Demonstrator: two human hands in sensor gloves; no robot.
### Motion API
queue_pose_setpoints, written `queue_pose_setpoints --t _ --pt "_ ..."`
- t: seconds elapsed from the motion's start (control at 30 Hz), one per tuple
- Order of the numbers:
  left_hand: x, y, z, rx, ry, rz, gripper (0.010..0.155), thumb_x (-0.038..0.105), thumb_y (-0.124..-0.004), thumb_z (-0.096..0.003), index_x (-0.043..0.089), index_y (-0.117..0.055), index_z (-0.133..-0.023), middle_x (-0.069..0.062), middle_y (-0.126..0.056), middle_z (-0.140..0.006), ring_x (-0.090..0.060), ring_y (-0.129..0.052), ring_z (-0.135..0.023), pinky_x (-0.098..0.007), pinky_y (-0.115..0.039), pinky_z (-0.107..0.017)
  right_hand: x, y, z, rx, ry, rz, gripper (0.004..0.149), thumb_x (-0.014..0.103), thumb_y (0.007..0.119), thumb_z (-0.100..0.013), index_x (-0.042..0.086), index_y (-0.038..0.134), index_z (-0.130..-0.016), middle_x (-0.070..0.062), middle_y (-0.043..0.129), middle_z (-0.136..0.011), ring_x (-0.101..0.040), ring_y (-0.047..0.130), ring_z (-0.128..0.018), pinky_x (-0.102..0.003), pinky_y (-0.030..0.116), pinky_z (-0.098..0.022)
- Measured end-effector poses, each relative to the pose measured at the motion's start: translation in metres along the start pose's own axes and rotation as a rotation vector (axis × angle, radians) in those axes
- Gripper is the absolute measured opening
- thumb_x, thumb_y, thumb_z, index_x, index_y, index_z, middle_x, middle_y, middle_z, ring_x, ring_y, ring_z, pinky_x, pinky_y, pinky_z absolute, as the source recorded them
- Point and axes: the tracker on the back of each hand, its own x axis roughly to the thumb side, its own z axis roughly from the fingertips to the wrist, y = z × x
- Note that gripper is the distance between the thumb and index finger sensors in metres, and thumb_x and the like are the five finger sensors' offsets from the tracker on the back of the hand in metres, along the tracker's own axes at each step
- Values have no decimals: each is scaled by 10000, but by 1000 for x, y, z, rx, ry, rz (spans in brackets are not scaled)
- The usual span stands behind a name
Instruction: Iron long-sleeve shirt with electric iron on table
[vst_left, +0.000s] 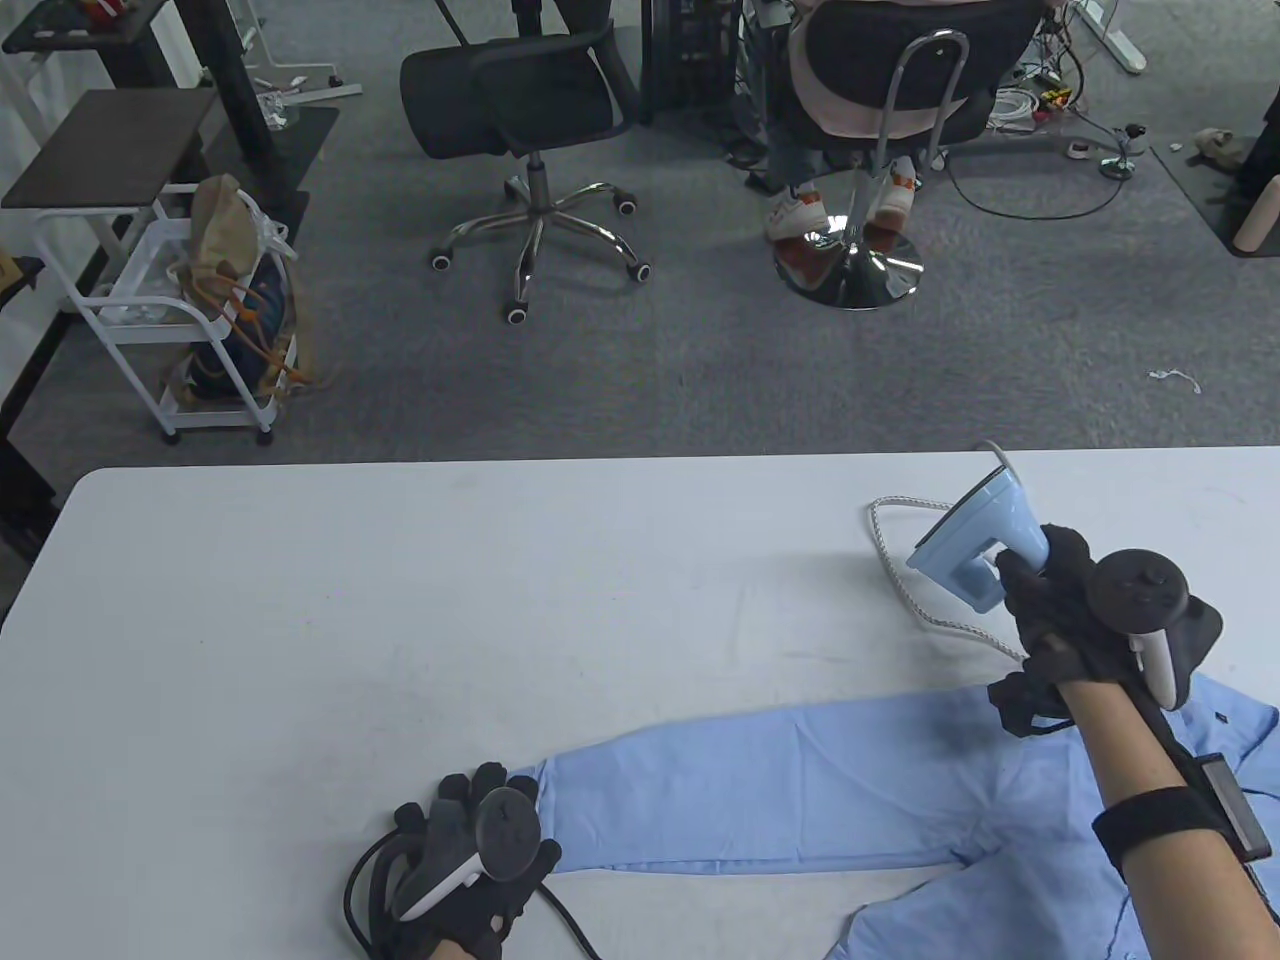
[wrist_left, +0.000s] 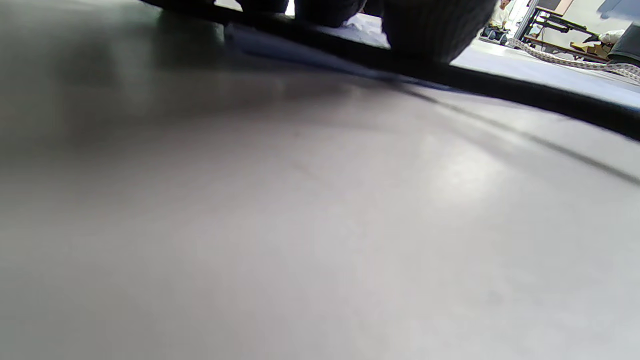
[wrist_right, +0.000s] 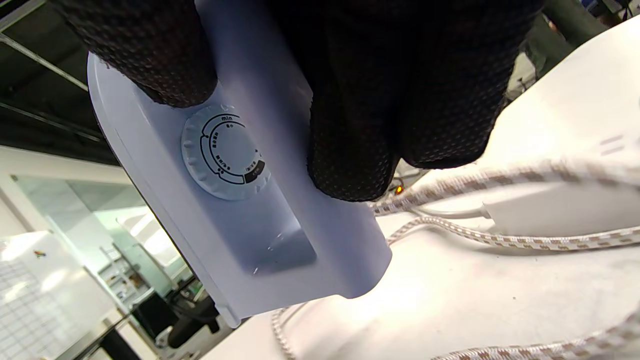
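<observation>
A light blue long-sleeve shirt (vst_left: 800, 790) lies flat on the white table (vst_left: 400, 620), one sleeve stretched toward the left. My left hand (vst_left: 470, 850) rests with straight fingers on the cuff end of that sleeve. My right hand (vst_left: 1050, 590) grips the handle of the pale blue electric iron (vst_left: 975, 545), which stands tilted just beyond the shirt. In the right wrist view my fingers (wrist_right: 350, 125) curl round the iron (wrist_right: 240, 200) beside its round temperature dial (wrist_right: 225, 152). The left wrist view is mostly blurred table (wrist_left: 320, 225).
The iron's braided cord (vst_left: 890, 560) loops over the table behind the iron; it also shows as the cord (wrist_right: 500, 240) in the right wrist view. A black cable (vst_left: 360, 900) trails from my left glove. Beyond the far edge stand office chairs (vst_left: 530, 110) and a white cart (vst_left: 170, 300).
</observation>
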Motion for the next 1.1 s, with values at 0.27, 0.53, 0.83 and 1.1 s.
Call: queue_pose_setpoints --t 0.27,0.53,0.83,1.1 --pt "0 0 -1 1 -2 12 764 552 -631 -593 122 -431 -1192 -251 -316 -1245 -595 -341 -1117 -843 -255 -650 -1 37 -18 -4 -60 200 624 400 839 -562 52 614 -1028 -266 766 -948 -332 1067 -599 -579 896 -496" --pt "-1 1 -2 -7 -7 28 769 560 -621 -594 119 -429 -1194 -253 -307 -1245 -598 -329 -1116 -843 -248 -647 -14 54 -16 18 -67 257 687 442 785 -562 22 535 -1046 -249 752 -958 -360 1031 -687 -587 857 -528" --pt "-2 1 -2 -10 -15 32 776 567 -612 -595 107 -434 -1194 -267 -310 -1243 -610 -332 -1111 -844 -251 -645 -20 -10 -9 -29 -110 167 680 465 720 -592 -11 576 -1056 -292 749 -961 -407 1007 -616 -641 806 -486" --pt "-3 2 -3 -31 -22 52 784 571 -606 -594 108 -419 -1199 -264 -289 -1245 -612 -306 -1110 -843 -242 -643 -33 -39 -15 -100 -201 325 482 339 685 -623 68 699 -1022 -273 768 -968 -524 808 -854 -736 639 -606"
